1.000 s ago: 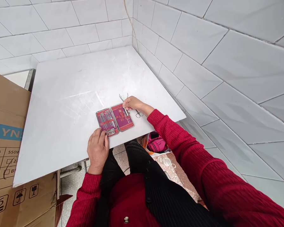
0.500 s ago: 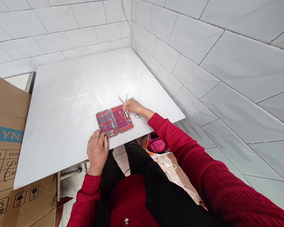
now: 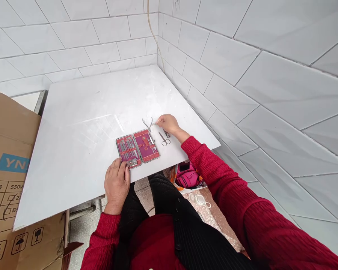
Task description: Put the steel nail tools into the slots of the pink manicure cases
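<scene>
Two hands: your left hand (image 3: pixel 116 183), loosely curled, touches the open case (image 3: pixel 151 155) on the table (image 3: pixel 73 101); your right hand (image 3: pixel 168 123), pinched, meets a small tool (image 3: pixel 154 123) beside the nippers (image 3: pixel 149 128) (I can't tell whether either grips). Steady the case; avoid nudging the nippers.

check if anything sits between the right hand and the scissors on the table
Yes, partly: what looks like a small dark clipper lies between the right hand and the finger loops of the scissors. Toward the blade tips, only bare tabletop shows.
</scene>
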Action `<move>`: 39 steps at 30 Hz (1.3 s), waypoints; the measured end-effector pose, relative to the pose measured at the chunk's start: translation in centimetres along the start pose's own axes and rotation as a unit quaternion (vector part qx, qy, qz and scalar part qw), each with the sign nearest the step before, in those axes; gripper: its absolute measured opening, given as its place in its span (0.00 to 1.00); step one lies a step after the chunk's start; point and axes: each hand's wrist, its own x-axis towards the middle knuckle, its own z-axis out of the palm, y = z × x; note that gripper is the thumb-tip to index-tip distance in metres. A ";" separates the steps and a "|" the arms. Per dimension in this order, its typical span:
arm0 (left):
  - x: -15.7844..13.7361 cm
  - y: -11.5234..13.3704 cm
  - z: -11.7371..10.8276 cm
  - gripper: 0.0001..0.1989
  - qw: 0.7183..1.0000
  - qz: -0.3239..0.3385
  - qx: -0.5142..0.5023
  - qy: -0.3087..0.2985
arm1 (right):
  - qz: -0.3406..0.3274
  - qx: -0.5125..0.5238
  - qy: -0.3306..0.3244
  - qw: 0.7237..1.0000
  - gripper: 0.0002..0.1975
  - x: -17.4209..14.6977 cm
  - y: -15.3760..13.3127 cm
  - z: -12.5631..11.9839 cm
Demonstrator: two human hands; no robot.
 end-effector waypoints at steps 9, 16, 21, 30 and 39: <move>0.0 0.0 0.0 0.14 0.999 -0.022 -0.024 -0.003 | -0.023 -0.131 -0.010 0.991 0.09 0.1 0.1 0.6; 0.0 0.0 -0.1 0.15 1.000 -0.013 -0.005 -0.001 | 0.026 -0.240 -0.031 0.970 0.14 3.0 -3.0 1.5; -0.1 0.0 -0.1 0.15 1.000 -0.018 -0.009 -0.009 | 0.049 -0.266 -0.059 0.961 0.07 4.7 -4.5 2.1; -0.1 0.1 -0.3 0.15 1.000 -0.023 -0.012 -0.014 | -0.004 -0.199 0.022 0.980 0.06 3.9 -4.1 1.5; 0.0 0.3 -0.4 0.16 1.000 -0.023 -0.012 -0.016 | -0.011 0.017 -0.086 0.996 0.08 -1.6 -4.7 1.4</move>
